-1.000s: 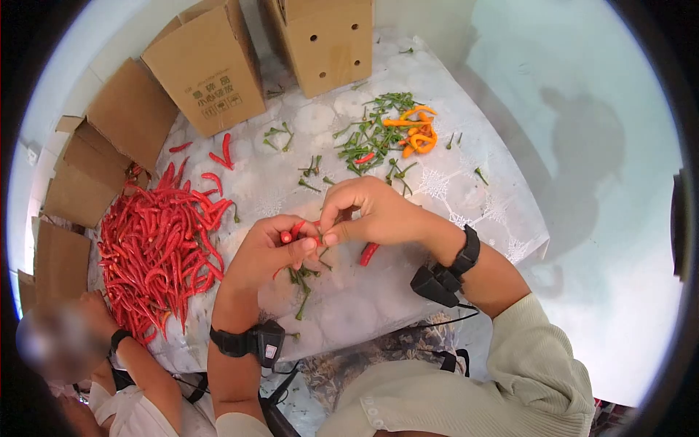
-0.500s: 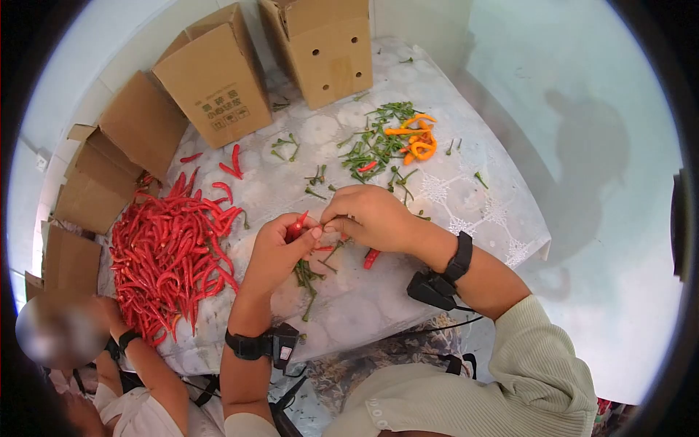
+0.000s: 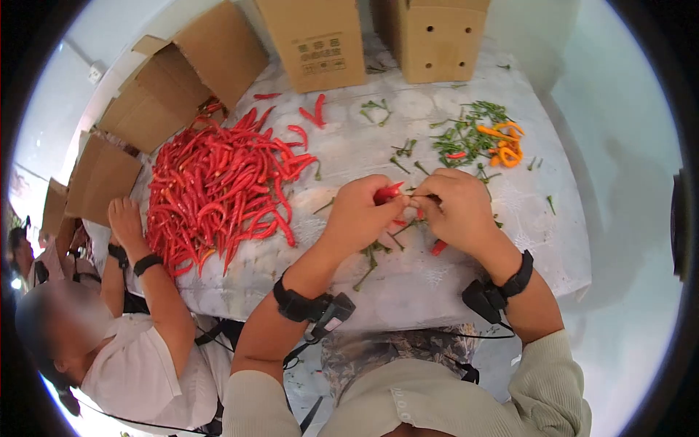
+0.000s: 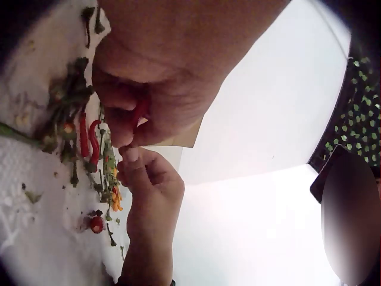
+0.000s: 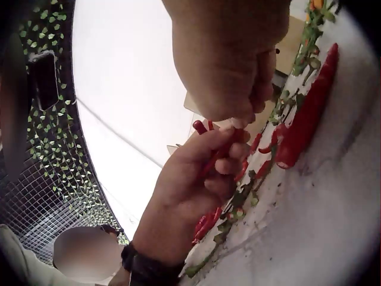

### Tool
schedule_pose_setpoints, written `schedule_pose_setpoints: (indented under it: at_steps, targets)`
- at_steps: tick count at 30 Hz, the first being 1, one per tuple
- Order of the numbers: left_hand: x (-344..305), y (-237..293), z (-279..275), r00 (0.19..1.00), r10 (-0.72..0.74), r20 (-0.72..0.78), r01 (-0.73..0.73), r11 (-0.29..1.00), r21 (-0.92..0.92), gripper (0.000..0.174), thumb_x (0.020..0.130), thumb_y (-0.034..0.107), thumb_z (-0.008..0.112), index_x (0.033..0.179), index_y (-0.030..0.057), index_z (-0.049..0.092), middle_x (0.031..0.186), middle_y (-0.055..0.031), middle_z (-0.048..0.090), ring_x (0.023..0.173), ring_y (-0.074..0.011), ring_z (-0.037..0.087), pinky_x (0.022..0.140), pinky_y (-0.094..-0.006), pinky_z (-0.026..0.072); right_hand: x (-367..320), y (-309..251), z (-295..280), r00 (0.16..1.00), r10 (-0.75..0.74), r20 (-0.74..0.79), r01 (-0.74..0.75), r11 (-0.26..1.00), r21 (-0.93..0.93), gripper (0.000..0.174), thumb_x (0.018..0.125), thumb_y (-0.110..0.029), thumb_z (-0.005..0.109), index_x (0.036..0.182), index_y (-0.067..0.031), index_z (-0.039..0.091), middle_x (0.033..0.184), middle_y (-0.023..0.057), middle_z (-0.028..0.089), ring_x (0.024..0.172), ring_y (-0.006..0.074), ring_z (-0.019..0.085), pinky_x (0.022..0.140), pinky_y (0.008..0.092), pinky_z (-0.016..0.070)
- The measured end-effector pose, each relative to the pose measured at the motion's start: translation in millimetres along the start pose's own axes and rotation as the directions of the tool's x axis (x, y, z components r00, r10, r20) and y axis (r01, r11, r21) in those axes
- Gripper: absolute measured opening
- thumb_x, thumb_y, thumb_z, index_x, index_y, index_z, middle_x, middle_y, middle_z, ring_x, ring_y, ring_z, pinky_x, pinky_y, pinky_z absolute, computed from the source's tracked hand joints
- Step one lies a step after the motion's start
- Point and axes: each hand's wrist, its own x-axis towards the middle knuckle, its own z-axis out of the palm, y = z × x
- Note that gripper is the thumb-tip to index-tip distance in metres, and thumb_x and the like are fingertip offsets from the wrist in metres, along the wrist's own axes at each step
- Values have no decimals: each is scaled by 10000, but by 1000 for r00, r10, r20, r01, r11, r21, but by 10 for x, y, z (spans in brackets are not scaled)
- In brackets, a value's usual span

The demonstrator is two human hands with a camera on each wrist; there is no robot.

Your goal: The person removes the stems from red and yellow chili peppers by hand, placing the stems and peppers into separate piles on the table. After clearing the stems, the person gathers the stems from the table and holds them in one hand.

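My left hand (image 3: 362,218) grips red chili peppers (image 3: 388,192) in its curled fingers, low over the table. In the right wrist view, red pods (image 5: 199,126) poke out past the left thumb. Right against the left fingertips, my right hand (image 3: 464,209) pinches at a pepper's stem end, which the fingers mostly hide. Below the right hand lies a loose, stemless red chili (image 3: 438,247), seen larger in the right wrist view. Green stems (image 3: 373,261) are scattered under the left hand. A big heap of red chilies (image 3: 218,193) spreads to the left.
Farther right are a pile of green stems (image 3: 466,138) and some orange chilies (image 3: 507,149). Cardboard boxes (image 3: 313,51) line the table's back and left edges. Another person (image 3: 138,349) sits at the left, one hand beside the heap. A pale patterned cloth (image 3: 502,269) covers the table.
The head view has swung left, so the table and hands appear farther right. Both hands stay together at the peppers, the right fingers drawn slightly away from the left ones.
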Motion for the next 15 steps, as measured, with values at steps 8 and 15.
schedule_pose_setpoints:
  at_steps: [8, 15]
  targets:
    - [-21, 41, 49, 993, 33, -114, -19, 992, 122, 193, 844, 174, 698, 826, -8, 637, 657, -8, 591, 603, -60, 505, 541, -242, 424, 3, -37, 65, 999, 17, -33, -20, 997, -74, 84, 725, -102, 701, 695, -70, 629, 673, 94, 568, 671, 306, 589, 586, 412, 459]
    - [-17, 59, 70, 984, 37, -177, -13, 990, 137, 193, 850, 171, 710, 861, -13, 655, 674, -18, 622, 548, -73, 558, 505, -245, 438, -1, -9, 89, 991, -14, -130, 13, 1000, -8, 72, 723, -83, 693, 702, -76, 625, 670, 86, 569, 663, 295, 588, 580, 395, 463]
